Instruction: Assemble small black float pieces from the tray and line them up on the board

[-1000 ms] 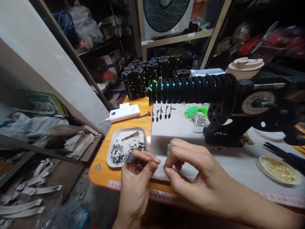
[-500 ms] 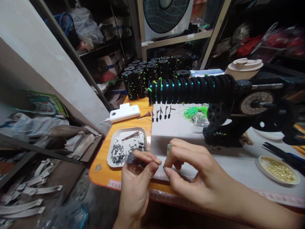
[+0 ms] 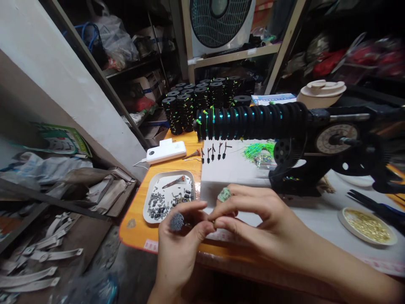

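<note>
My left hand is closed at the table's front edge, gripping a bundle of thin grey wires that stands up between its fingers, with thumb and forefinger pinched. My right hand meets it from the right, its thumb and forefinger pinched against the left fingertips on something too small to make out. A green ring sits on a right finger. Just beyond the hands is a white tray of several small metal parts.
A black winding machine with a row of black spools spans the table's middle. Stacked black spools stand behind, a white power bank at left, a dish of gold beads at right, green threads, shelves and a fan behind.
My two hands have closed the gap, fingertips now touching. The view has shifted slightly, and my left hand has dropped a little with the wire bundle.
</note>
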A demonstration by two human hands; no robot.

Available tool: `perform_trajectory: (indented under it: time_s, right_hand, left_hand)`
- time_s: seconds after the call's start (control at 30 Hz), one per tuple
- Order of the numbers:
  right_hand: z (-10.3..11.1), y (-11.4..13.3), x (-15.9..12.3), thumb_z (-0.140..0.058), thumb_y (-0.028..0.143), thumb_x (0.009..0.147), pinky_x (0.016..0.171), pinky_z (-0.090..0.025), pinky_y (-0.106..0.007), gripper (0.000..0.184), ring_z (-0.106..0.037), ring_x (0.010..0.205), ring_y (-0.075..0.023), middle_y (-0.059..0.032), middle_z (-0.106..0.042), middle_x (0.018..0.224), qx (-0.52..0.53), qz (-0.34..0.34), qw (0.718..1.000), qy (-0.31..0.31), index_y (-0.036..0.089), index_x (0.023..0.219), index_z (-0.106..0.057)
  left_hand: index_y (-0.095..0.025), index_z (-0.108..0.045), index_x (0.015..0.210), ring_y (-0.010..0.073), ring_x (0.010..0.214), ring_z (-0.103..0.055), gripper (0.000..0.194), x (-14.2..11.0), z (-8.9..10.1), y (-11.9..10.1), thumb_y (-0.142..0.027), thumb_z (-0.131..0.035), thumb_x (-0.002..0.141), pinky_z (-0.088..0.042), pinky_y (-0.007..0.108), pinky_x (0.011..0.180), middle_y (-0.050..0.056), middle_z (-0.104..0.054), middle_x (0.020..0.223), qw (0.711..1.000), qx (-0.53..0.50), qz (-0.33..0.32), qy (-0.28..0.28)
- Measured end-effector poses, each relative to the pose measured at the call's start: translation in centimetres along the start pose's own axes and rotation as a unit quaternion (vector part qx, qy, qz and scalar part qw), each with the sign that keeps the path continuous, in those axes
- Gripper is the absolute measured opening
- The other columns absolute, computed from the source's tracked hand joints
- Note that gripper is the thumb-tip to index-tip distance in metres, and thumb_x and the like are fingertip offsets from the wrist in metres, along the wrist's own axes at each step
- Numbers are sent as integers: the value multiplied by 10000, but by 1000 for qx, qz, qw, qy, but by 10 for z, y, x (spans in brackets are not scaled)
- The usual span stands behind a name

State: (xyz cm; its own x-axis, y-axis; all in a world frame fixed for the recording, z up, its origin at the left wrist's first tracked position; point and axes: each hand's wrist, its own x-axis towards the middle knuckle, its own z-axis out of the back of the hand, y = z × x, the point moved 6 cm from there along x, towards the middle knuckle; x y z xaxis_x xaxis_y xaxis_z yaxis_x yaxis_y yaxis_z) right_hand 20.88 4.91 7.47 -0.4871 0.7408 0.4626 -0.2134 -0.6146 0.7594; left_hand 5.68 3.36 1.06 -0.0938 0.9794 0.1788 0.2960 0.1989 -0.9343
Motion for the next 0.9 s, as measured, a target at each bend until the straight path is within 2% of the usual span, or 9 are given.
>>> perform_trajectory:
  time_s: [0.13,0.23,0.4,0.5,0.6,0.7,0.77,0.83,0.9]
  right_hand:
    - [-1,0,1,-632,138,931,627,-433,-181,92,-563,690,-94,4,-616,751,-7,10,1000,5,169,873,-696]
    - [-1,7,2,-535,128,966,632,-468,-239,145,-556,721,-137,-40,-607,788,-104,100,989,-5,147,900,-664]
    - [0,31,-10,-545,134,968,957,-491,-399,155,-634,910,-193,-28,-683,782,-347,331,877,-34,162,887,-674]
    - [11,33,-12,-643,187,928,1120,-418,-358,59,-633,1012,-165,-8,-713,817,-391,352,847,-72,182,881,-679]
    - [18,23,-8,-644,233,938,1133,-431,-334,70,-635,1068,-158,-17,-734,912,-426,398,812,-41,182,934,-691]
    - [42,9,12,-614,246,965,1034,-500,-346,84,-654,1048,-155,14,-742,985,-470,381,794,-54,256,1002,-689]
    - [64,3,29,-593,232,981,1007,-496,-416,123,-658,1058,-179,28,-742,1028,-502,304,805,-88,305,996,-690]
    - [74,1,39,-568,210,991,978,-508,-429,164,-651,1096,-201,22,-738,1066,-523,248,810,-94,315,993,-694]
    - [71,7,35,-564,156,981,960,-526,-434,202,-643,1120,-226,-12,-729,1119,-527,240,807,-113,303,1044,-688]
  left_hand:
    - [-243,-762,768,123,813,-612,64,-2,-6,-9,-200,-777,813,-489,194,711,6,-647,882,998,-20,-64,7]
    - [-252,-705,807,105,699,-575,81,-6,-13,-10,-239,-700,887,-452,188,638,5,-659,818,995,-84,-43,22]
    - [-214,-643,784,89,526,-483,131,-6,-11,-7,-276,-718,872,-378,178,539,-27,-584,572,998,-45,29,30]
    - [-215,-692,863,95,523,-501,87,-4,-3,-5,-294,-727,858,-376,182,534,-30,-585,572,992,59,100,37]
    - [-208,-750,833,143,631,-588,85,-5,-7,-9,-272,-701,861,-439,219,632,9,-642,648,973,161,128,106]
    - [-199,-741,711,160,631,-591,171,-9,-11,-15,-283,-689,850,-439,238,608,34,-664,700,970,174,122,121]
    - [-199,-736,706,151,605,-576,183,-12,-12,-17,-305,-689,848,-424,234,588,26,-646,671,974,164,122,95]
    - [-204,-743,771,145,607,-577,157,-15,-12,-15,-327,-690,852,-419,226,597,12,-627,635,976,167,123,71]
    - [-225,-731,973,138,600,-578,172,-20,-11,-15,-349,-697,858,-419,219,604,-13,-612,608,981,155,112,23]
